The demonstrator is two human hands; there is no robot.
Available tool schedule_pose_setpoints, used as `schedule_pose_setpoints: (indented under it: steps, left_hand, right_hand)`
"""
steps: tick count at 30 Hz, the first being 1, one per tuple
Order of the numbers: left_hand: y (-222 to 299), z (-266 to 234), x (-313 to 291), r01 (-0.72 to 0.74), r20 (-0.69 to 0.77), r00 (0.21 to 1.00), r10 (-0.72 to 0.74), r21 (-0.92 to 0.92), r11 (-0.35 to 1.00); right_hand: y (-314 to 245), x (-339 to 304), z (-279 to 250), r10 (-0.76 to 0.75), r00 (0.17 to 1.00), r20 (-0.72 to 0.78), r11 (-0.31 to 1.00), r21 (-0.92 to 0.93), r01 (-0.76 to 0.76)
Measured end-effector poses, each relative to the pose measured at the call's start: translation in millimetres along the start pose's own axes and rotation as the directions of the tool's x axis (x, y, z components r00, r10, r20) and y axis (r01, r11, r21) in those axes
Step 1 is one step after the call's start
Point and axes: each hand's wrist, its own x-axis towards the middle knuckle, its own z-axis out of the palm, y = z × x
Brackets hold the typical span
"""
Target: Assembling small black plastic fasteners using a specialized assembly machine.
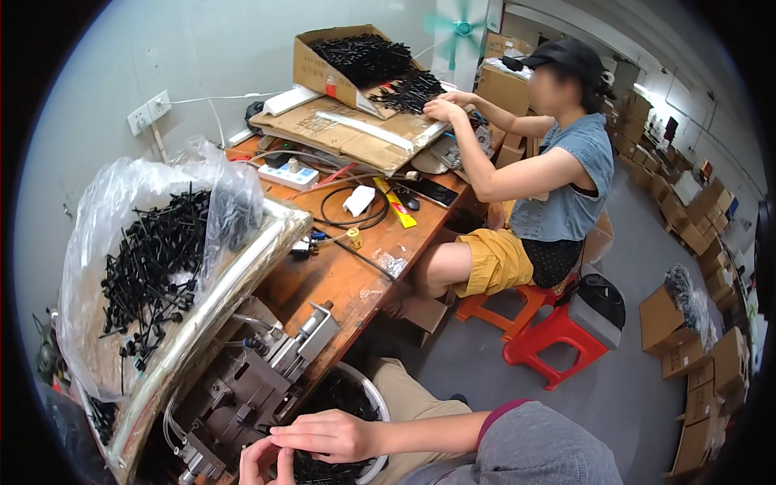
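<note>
At the lower edge, my right hand [335, 436] reaches in from the right, its fingers pressed together and pointing left. My left hand [267, 466] is close against its fingertips, partly cut off by the edge, with its fingers bent. Both look closed in a pinch; whatever is between the fingers is too small or hidden to make out. Just beyond them sits a metal bench machine [242, 400] with a cylinder, clamps and air hoses. Under my right hand, a white basket [373, 396] holds many thin black pieces [335, 396].
Left of the machine, a plastic-lined tray [275, 230] carries a heap of black headed pieces [158, 259]. Cables, a power strip [288, 174] and a phone [430, 191] lie on the wooden table [339, 283]. A co-worker [558, 153] handles black pieces beside a cardboard box [323, 77]. Red stool [558, 339] at right.
</note>
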Motion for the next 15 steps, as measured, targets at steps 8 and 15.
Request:
schedule_pose_setpoints:
  steps: [8, 15]
  left_hand:
    - [-3, -7, -1, -0.097, -0.006, 0.995, 0.098, 0.031, 0.995]
    - [-3, -21, -6, -0.120, -0.041, 0.992, 0.119, -0.023, 0.993]
  right_hand:
    - [5, -2, 0, 0.057, 0.998, -0.041, 0.998, 0.038, -0.056]
    - [36, 66, -8, 0.131, 0.976, -0.176, 0.988, -0.053, -0.142]
